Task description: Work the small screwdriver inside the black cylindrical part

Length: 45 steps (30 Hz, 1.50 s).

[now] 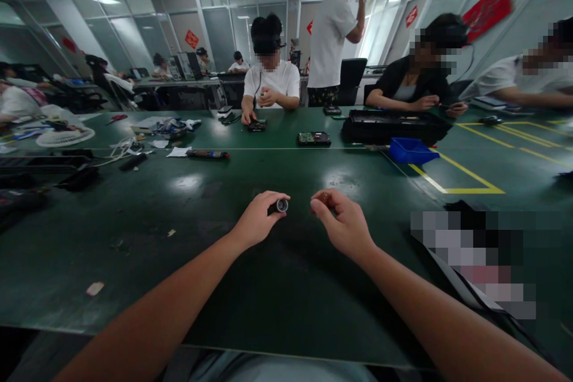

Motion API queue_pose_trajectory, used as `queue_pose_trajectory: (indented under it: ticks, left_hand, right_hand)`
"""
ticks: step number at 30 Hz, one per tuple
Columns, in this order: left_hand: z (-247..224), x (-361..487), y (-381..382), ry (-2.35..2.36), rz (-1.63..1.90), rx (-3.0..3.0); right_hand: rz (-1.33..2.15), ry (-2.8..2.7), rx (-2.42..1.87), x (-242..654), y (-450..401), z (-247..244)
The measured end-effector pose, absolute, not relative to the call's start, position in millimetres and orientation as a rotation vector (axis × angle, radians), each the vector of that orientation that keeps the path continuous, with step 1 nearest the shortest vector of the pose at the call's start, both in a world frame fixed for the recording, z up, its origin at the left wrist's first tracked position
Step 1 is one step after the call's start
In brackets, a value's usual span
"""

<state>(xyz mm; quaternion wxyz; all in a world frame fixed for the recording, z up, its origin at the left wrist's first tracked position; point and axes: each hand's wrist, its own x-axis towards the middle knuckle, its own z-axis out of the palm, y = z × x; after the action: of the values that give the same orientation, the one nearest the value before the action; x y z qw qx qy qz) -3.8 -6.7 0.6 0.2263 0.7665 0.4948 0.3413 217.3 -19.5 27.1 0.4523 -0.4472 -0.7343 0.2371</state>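
Note:
A short black tube [281,206], which looks like a flashlight body, is gripped in my left hand [259,218]. Its round, silver-rimmed end faces my right hand, and the fingers hide most of its length. Across a small gap, my right hand [344,221] is closed with thumb and fingers curled together. Whatever may be pinched in it is too small and hidden to make out. Both hands are just above the green tabletop [286,292], apart from each other.
Ahead lie a dark rod-like tool [208,154], an opened device with a circuit board [314,138], a blue bin [412,151] and a long black case [396,126]. Cables [123,149] and a white fan grille [66,137] sit left. Co-workers [271,80] sit opposite.

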Motion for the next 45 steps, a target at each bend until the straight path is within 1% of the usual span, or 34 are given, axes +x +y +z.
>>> queue_pose_trajectory:
  ticks: [4, 10, 14, 21, 25, 45]
  left_hand:
    - [-3.5, -5.1, -4.4, 1.376, 0.941, 2.078]
    - [-1.3, -3.0, -5.1, 1.357, 0.980, 2.085]
    - [-3.0, -4.2, -3.9, 1.315, 0.992, 2.093]
    - [-5.0, -7.0, -4.6, 1.323, 0.957, 2.092]
    - [-3.4, -7.3, -6.0, 1.325, 0.931, 2.105]
    - [-1.1, -6.0, -7.4, 1.313, 0.889, 2.155]
  right_hand:
    - [0.676, -1.633, -1.014, 218.6, -19.1, 22.3]
    - [0.742, -1.648, -1.001, 217.4, -14.8, 15.7]
    - [0.678, -1.666, -1.047, 216.9, -14.2, 18.6]
    - [0.428, -1.779, -1.200, 218.3, -18.6, 30.7]
    - [0.354, -1.787, -1.222, 218.4, -20.0, 31.0]
    - [0.413, -1.667, -1.330, 218.4, -18.0, 33.5]
